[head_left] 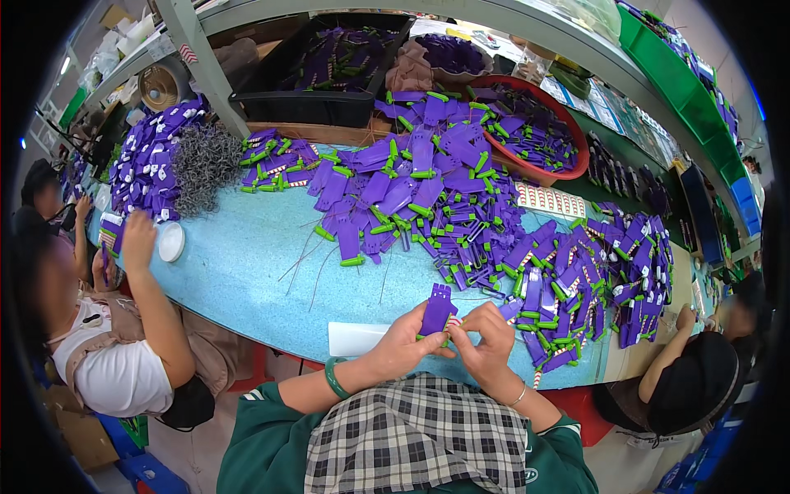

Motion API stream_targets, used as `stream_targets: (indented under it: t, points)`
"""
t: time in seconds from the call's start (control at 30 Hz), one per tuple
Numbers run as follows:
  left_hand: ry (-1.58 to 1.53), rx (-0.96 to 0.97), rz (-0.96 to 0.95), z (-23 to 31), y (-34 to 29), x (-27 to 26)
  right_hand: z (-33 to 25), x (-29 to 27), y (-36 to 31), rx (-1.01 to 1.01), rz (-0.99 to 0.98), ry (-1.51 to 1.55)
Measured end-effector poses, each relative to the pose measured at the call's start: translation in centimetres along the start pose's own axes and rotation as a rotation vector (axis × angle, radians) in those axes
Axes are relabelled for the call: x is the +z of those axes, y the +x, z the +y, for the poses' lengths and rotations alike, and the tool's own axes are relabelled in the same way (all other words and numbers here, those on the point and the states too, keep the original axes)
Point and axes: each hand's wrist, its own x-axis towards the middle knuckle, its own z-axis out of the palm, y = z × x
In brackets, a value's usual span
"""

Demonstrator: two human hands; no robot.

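Near the front edge of the table, my left hand [399,349] grips a flat purple plastic piece [439,305] with a green end, holding it upright. My right hand [489,344] meets it there, thumb and fingertips pinched on a small red-and-white striped strip [452,323] against the piece's lower side. Whether the strip is fully stuck down cannot be made out. Just left of my hands lies a white paper strip [352,338]. To their right spreads a heap of similar purple-and-green pieces [568,288], several bearing striped strips.
A large purple-and-green heap [411,177] covers the table's middle, beside a striped sticker sheet [550,200]. Behind stand a red basin [581,156] and a black crate [304,107]. Dark wire parts [206,165] lie left. Co-workers sit left [123,362] and right [683,379].
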Motion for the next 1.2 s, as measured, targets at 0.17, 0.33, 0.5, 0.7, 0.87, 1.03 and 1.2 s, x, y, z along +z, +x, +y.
stream_targets:
  t: [0.17, 0.33, 0.5, 0.7, 0.87, 1.03, 1.2]
  points:
    - [0.063, 0.076, -0.006, -0.2, -0.3, 0.4, -0.3, 0.0, 0.0, -0.038, 0.022, -0.077]
    - [-0.02, 0.106, -0.024, -0.5, -0.1, 0.2, 0.1, 0.5, 0.1, 0.215, -0.119, 0.097]
    - [-0.596, -0.306, -0.19, -1.7, 0.5, 0.0, 0.0, 0.3, 1.1, 0.398, -0.445, 0.255]
    - [-0.581, -0.451, -0.415, -2.2, 1.2, -0.4, 0.1, 0.4, 0.3, 0.461, -0.28, 0.535]
    - [0.032, 0.085, -0.091, 0.5, 0.9, 0.5, -0.3, -0.4, 1.0, 0.615, -0.19, 0.916]
    - [1.383, 1.163, 0.058, 4.4, 1.3, -1.4, 0.9, -1.1, 1.5, 0.668, -0.244, 0.895]
    - [1.495, 1.324, 0.004, 3.3, 1.2, -1.5, 0.1, -1.0, 2.0, 0.745, -0.306, 0.962]
